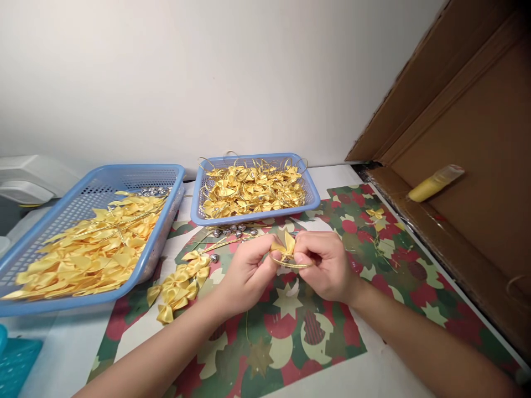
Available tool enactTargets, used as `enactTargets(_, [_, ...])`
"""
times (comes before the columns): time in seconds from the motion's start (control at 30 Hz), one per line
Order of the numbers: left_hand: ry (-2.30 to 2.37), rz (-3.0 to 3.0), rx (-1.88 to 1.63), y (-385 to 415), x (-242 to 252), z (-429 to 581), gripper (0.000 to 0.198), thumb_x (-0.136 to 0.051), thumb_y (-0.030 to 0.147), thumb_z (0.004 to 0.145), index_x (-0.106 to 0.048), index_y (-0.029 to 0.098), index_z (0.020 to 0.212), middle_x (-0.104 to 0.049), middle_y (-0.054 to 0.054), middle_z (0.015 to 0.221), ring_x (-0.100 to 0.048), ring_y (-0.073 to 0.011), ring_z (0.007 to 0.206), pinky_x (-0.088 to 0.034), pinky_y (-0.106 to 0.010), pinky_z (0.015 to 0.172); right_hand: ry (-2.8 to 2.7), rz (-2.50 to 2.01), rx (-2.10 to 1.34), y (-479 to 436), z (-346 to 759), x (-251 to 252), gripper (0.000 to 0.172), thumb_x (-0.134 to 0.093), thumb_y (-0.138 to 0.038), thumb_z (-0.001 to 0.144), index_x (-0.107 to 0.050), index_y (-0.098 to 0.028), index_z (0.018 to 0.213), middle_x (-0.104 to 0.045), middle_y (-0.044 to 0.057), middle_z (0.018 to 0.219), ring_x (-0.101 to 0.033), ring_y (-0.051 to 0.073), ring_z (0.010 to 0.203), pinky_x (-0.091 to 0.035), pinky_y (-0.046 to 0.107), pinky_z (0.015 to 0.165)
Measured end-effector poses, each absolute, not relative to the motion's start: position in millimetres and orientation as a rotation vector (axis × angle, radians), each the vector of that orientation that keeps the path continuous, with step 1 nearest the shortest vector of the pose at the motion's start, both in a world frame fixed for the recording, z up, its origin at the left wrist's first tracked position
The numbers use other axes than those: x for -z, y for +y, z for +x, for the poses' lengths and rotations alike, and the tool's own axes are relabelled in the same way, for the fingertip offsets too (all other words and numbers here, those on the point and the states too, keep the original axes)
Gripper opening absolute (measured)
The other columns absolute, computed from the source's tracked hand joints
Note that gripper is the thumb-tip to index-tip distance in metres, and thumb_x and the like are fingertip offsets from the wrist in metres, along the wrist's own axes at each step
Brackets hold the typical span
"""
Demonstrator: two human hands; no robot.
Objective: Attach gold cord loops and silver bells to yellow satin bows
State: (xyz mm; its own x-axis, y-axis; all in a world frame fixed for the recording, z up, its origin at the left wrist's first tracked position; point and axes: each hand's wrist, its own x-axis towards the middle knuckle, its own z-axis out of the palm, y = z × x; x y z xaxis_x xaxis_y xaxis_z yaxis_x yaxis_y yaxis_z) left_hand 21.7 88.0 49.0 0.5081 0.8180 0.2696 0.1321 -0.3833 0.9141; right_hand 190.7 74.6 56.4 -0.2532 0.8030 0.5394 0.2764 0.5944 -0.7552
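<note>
Between my two hands, over the middle of the patterned sheet, is a yellow ribbon bow with a loop of gold cord. The fingers of my left hand are closed on the bow's left side. My right hand pinches the gold cord at the bow's right. What lies inside the fingertips is partly hidden. A small pile of yellow bows lies left of my left hand, with a silver bell at its edge. More silver bells and cut gold cords rest behind my hands.
A blue basket at the back holds bows with looped cords. Another blue basket at left holds bows, cords and bells. The patterned sheet covers the table. Cardboard stands at right, with a yellow tube. A teal container sits front left.
</note>
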Motion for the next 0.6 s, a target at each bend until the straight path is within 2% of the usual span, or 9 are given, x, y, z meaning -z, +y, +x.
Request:
enactTargets(0.2, [0.789,1.675,-0.935,85.0,-52.4,23.1,0.031,-0.041,0.032,0.094,-0.047,0.019,0.067,-0.047,0.001,0.065,-0.043,-0.0130,0.061,-0.036,-0.027,0.061,-1.778,-0.945,-0.835,75.6,191.7,-57.7,0.021,-0.049,-0.018,0.076,-0.040,-0.019,0.057,-0.037,-0.006,0.049,-0.032,0.008,0.047,-0.028,0.021,0.046])
enactTargets(0.33, [0.783,1.417,-0.893,90.1,-57.3,19.5,0.009,-0.053,0.019,0.079,-0.045,0.020,0.074,-0.050,0.003,0.067,-0.046,-0.0116,0.061,-0.038,-0.024,0.057,-1.897,-0.973,-0.859,82.0,197.1,-60.4,0.025,-0.048,-0.019,0.081,-0.037,-0.019,0.058,-0.037,-0.005,0.052,-0.033,0.007,0.049,-0.028,0.021,0.048])
enactTargets(0.4, [0.726,1.276,-0.819,94.2,-60.9,16.1,0.015,-0.051,0.015,0.072,-0.045,0.021,0.083,-0.055,0.002,0.068,-0.051,-0.0123,0.060,-0.041,-0.024,0.056,-1.942,-0.982,-0.892,85.2,201.0,-62.5,0.030,-0.046,-0.025,0.088,-0.038,-0.018,0.060,-0.038,-0.005,0.054,-0.033,0.007,0.050,-0.027,0.022,0.049])
enactTargets(0.5, [0.734,1.154,-0.671,98.4,-68.4,12.2,0.015,-0.046,0.021,0.077,-0.046,0.021,0.092,-0.062,-0.001,0.067,-0.060,-0.0161,0.058,-0.047,-0.029,0.056,-1.984,-0.984,-0.972,88.3,206.1,-66.1,0.035,-0.042,-0.033,0.094,-0.038,-0.019,0.062,-0.037,-0.005,0.056,-0.032,0.008,0.051,-0.027,0.022,0.049])
enactTargets(0.6, [0.827,1.161,-0.628,96.9,-75.7,12.6,0.015,-0.051,0.033,0.085,-0.046,0.021,0.092,-0.061,0.000,0.064,-0.063,-0.0163,0.055,-0.048,-0.029,0.053,-2.050,-0.980,-0.993,88.9,208.4,-69.1,0.032,-0.041,-0.029,0.094,-0.039,-0.019,0.063,-0.040,-0.005,0.058,-0.036,0.008,0.053,-0.029,0.022,0.052])
